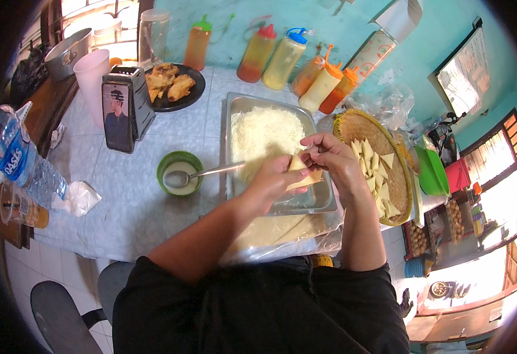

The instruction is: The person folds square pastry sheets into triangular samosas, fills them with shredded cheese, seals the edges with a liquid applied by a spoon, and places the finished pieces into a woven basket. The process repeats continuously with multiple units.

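Above the near right part of a metal tray, my two hands work at one pastry wrapper, thin, pale yellow and partly folded. My left hand grips it from the left, thumb on top. With fingertips pinched together, my right hand is closed at its upper right edge; the fingers partly hide the contact. White shredded filling is heaped in the tray. To the right, a round woven basket carries several folded triangular pastries. Left of the tray, a spoon rests in a green bowl of whitish liquid.
A stack of flat wrappers lies at the near table edge. A phone leans on a box grater. Behind stand a black plate of fried food and several sauce bottles. A water bottle stands far left.
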### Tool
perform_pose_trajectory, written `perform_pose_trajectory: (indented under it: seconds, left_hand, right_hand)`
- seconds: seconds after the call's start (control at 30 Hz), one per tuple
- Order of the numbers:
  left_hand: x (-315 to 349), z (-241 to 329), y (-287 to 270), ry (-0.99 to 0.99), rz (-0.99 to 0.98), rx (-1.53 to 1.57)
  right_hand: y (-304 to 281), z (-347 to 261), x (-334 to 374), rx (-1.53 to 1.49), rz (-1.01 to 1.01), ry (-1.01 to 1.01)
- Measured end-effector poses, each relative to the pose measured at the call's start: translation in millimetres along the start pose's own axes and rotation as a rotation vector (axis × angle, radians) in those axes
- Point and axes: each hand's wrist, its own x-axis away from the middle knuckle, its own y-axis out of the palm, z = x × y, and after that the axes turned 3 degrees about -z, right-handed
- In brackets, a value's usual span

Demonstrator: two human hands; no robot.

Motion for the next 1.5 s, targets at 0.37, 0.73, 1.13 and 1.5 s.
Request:
perform_pose_trajectory:
  seconds: [0.37,0.73,1.13,1.5]
  left_hand:
    - [1.1,-0.1,2.9,0.051,0.024,0.003]
    - [0.3,-12.7,3.2,0.513,0.427,-0.996]
    - [6.9,21.4,11.0,0.147,0.082,0.225]
    - [-2.0,1.6,1.1,0.121,0.052,0.021]
  right_hand:
    - [0.8,-1.6,9.0,-0.021,0.057,0.058]
    - [-14.7,46.9,21.4,0.441,0.145,-0.068]
    - [18.6,86.6,10.2,-0.888,-0.232,0.029]
    - [25.7,78.9,8.1,-0.637,0.164,-0.099]
